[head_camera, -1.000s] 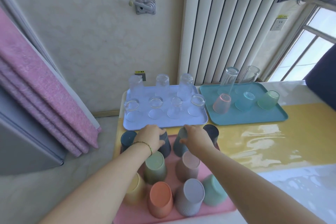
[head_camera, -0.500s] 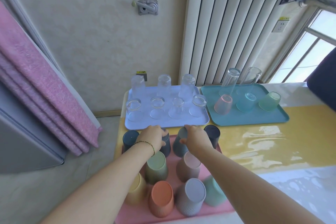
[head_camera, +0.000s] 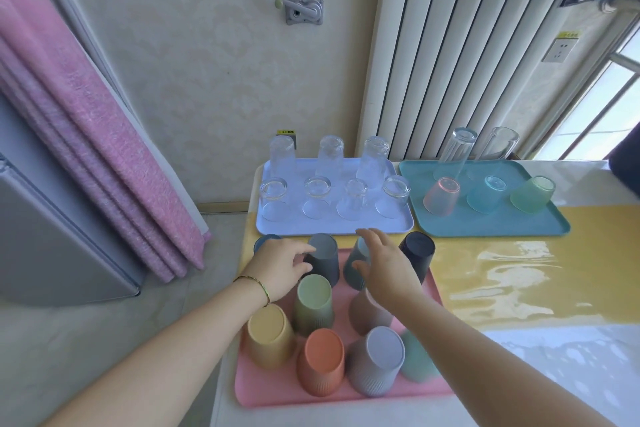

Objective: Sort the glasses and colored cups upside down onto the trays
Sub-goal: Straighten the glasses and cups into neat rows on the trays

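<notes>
Beside left hand (head_camera: 281,265): grey cup (head_camera: 323,262), inverted, pink tray (head_camera: 277,388).

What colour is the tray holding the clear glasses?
Light lavender-blue tray, seen in the head view.

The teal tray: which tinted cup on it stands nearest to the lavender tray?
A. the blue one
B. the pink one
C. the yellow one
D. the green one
B. On the teal tray, the pink tinted cup stands at the end beside the lavender tray; the blue cup is in the middle and the green cup at the far end.
</notes>
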